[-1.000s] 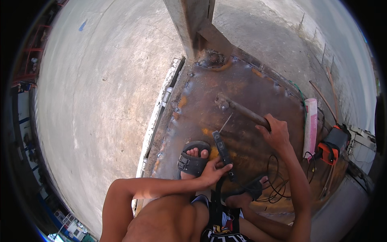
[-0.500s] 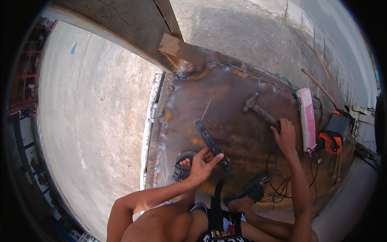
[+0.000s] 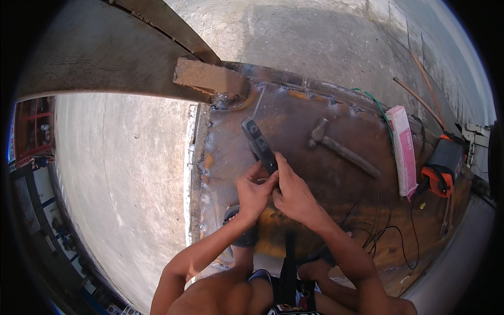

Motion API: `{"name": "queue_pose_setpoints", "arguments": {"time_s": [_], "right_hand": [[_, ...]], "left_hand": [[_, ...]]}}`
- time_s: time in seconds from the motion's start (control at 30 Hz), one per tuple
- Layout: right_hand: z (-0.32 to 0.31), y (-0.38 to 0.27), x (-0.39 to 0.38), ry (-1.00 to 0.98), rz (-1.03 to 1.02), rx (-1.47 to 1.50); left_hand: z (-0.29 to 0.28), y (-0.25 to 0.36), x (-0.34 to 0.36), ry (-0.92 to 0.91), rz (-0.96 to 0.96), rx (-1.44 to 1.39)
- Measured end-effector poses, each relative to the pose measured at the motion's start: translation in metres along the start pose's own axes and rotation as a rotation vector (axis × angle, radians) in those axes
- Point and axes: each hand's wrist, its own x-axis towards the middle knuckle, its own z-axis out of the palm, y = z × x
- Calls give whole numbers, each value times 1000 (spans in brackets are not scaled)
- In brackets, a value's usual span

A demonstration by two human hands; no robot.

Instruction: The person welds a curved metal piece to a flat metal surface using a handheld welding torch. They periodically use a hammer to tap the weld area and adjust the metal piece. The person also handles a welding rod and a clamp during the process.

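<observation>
Both my hands are on a black welding electrode holder (image 3: 257, 139), which has a thin electrode rod (image 3: 259, 101) pointing up from its head. My left hand (image 3: 254, 193) pinches the lower part of the handle from the left. From the right, my right hand (image 3: 295, 191) closes round the same handle, fingers along its side. The handle's lower end is hidden by my hands. Right of them a hammer (image 3: 346, 152) lies on the rusty steel plate (image 3: 310, 184), touched by neither hand.
A pink and white box (image 3: 403, 152) stands on the right, near an orange and black machine (image 3: 442, 168). Black cable (image 3: 388, 228) loops beside my legs. A steel beam (image 3: 121, 52) slants in at upper left. Welded rims edge the plate, and concrete (image 3: 131, 173) lies beyond.
My right hand has left the hammer handle and come across to the electrode holder. My left hand has raised the holder slightly. The hammer stays on the plate.
</observation>
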Motion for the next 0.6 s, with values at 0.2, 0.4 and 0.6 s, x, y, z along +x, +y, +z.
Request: {"name": "queue_pose_setpoints", "arguments": {"time_s": [0.2,0.4,0.6], "right_hand": [[34,13,22,422,-95,137],[-16,19,27,347,7,335],[-40,34,21,189,-226,-98]], "left_hand": [[-9,4,15,-76,31,66],[-22,36,32,51,100,55],[-30,39,52,-223,-86,-165]]}}
